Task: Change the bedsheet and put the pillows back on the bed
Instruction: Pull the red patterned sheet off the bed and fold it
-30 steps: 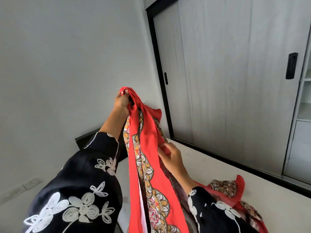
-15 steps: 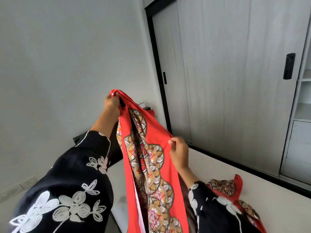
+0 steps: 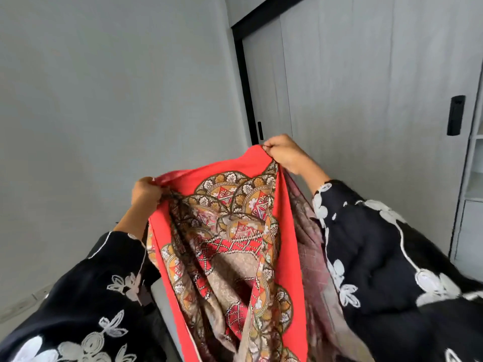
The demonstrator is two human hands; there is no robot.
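Note:
A red bedsheet (image 3: 230, 246) with a brown, orange and cream printed pattern hangs in front of me, held up by its top edge. My left hand (image 3: 145, 193) grips the edge at the left, fingers curled round bunched cloth. My right hand (image 3: 286, 152) pinches the same edge higher up at the right. The cloth is spread between the two hands and falls in folds below the frame. The bed and pillows are hidden behind the sheet and my dark embroidered sleeves.
A plain grey wall (image 3: 104, 100) fills the left. Grey sliding wardrobe doors (image 3: 366, 100) with a black frame and black handles stand behind the sheet at the right. Open shelves and a drawer (image 3: 473, 205) sit at the far right edge.
My right hand has slid along the red edge, up and to the right. The sheet, a narrow hanging strip before, is now spread wide between both hands. My left hand has lowered.

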